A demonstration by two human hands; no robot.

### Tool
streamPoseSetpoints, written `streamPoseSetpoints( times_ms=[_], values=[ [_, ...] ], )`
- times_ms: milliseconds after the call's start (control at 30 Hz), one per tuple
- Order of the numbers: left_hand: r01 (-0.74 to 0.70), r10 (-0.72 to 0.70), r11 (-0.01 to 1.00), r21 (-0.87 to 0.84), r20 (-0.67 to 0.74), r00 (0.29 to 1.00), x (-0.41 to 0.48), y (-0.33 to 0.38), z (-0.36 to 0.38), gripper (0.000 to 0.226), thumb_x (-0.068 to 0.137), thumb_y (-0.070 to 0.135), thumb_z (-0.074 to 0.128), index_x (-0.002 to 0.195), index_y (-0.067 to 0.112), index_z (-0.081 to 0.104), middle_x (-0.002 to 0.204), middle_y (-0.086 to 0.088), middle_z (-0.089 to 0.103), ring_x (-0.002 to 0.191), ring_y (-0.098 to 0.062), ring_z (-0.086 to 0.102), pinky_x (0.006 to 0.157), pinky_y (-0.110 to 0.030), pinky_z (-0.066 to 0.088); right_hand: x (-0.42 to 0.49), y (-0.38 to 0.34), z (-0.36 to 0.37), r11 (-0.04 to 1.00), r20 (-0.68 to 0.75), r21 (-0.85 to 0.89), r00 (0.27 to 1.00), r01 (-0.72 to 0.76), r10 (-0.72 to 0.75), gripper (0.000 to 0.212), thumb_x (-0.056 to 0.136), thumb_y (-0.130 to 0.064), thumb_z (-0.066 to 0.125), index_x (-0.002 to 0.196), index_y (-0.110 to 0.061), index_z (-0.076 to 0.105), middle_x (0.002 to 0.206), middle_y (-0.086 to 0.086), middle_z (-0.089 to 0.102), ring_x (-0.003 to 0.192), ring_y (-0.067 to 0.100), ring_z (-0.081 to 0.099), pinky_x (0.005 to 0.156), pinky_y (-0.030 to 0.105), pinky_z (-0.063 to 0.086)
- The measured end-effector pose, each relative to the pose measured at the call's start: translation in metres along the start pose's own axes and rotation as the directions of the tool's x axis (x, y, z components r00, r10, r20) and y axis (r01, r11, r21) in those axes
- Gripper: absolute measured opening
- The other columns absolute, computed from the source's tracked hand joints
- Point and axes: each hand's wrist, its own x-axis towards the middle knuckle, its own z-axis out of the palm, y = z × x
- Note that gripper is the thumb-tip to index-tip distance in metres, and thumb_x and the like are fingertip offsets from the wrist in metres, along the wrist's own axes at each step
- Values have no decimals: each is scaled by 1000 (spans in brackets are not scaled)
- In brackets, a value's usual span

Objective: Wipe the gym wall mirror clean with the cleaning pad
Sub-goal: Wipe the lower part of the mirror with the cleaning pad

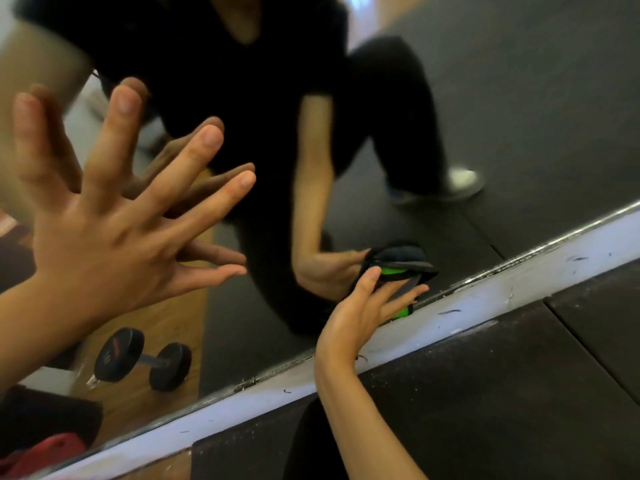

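Head view is all I get, tilted hard, looking down at the bottom edge of the mirror (467,109). My left hand (104,230) is up against the glass with its fingers straight and spread wide, holding nothing; the fingertips meet their own reflection, so they seem to be touching the surface. My right hand (363,306) is low, just above the white ledge (519,282) that runs under the mirror. Its fingers lie straight over the pad (401,311) and press it to the glass at the very bottom edge. The pad shows green between and below my fingers, and its reflection shows a dark fabric face with a green patch. I cannot tell whether the thumb wraps round it. Dark floor mats (519,393) lie below the ledge. In the reflection I see a person in black crouching, a white shoe, and a black dumbbell (143,358) lying on a wooden floor at lower left.
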Motion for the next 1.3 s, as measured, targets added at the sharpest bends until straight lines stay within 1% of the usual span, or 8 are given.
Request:
streamPoseSetpoints(
  times_ms=[300, 467, 633, 733, 867, 1000, 1133, 1300],
  values=[
    [-93, 92, 992, 90, 20, 996, 20, 1, 1, 169, 24, 103, -37, 167, 36, 21, 178, 5, 0, 162, -32, -15, 94, -97, -12, -10, 46, -3, 932, 144, -250, 962, 263, -233, 97, 88, -90, 33, 158, -48, -20, 170, -9, -27, 159, 24, -15, 125, 68, 12],
    [-107, 100, 987, 119, 63, 993, 17, 3, -6, 184, 6, 96, -42, 168, 35, 21, 178, 4, 0, 162, -33, -14, 97, -97, -7, 12, 18, 5, 962, 83, -116, 968, 246, -237, 128, 69, -97, 50, 160, -39, -18, 167, -11, -31, 157, 22, -23, 125, 61, -4],
    [-102, 95, 988, 119, 58, 994, 20, 1, -7, 191, 1, 97, -40, 168, 30, 25, 177, 8, -1, 163, -28, -14, 99, -93, -13, -9, 78, -8, 758, 321, -361, 835, 543, -446, 112, 84, -92, 38, 162, -34, -18, 169, 7, -28, 157, 40, -18, 121, 70, 0],
    [-58, 58, 997, 58, 1, 998, 20, 2, -3, 174, 19, 101, -38, 168, 34, 22, 178, 7, -1, 163, -30, -14, 94, -96, -13, -26, 101, -12, 742, 397, -348, 807, 573, -437, 101, 90, -90, 26, 162, -36, -19, 167, 7, -33, 156, 45, -17, 118, 77, 4],
    [-6, 38, 978, 209, -148, 988, 15, -8, 12, 69, 107, 68, 12, 168, 36, 21, 178, 5, 0, 162, -34, -15, 86, -98, -13, 13, 48, 0, 762, 165, -263, 806, 591, -568, 87, 93, -84, 14, 161, -40, -18, 170, 14, -19, 156, 47, -15, 121, 71, -4],
    [28, -4, 994, 104, -223, 975, 18, -5, 11, 149, 49, 94, -41, 168, 31, 24, 177, 6, 4, 163, -30, -11, 94, -93, -10, 25, 68, -7, 567, 273, -374, 671, 734, -689, 85, 95, -82, 13, 163, -38, -14, 171, 9, -22, 157, 41, -16, 123, 64, -10],
    [42, -1, 975, 216, -188, 982, 21, -7, 14, 82, 102, 75, 7, 168, 30, 23, 177, 9, 4, 156, -26, -26, 89, -92, -15, 30, 129, -44, 295, 586, -376, 472, 879, -659, 82, 98, -80, 18, 165, -39, -5, 171, 7, -24, 157, 35, -19, 122, 63, -4],
    [25, -1, 989, 149, -160, 987, 23, 1, 15, 63, 110, 51, 42, 167, 28, 29, 176, 8, 11, 150, -20, -27, 93, -82, -17, 54, 12, -15, 313, 376, -289, 408, 905, -832, 70, 103, -69, 3, 165, -37, 10, 172, -2, -20, 158, 29, -17, 123, 64, -7]
  ],
)
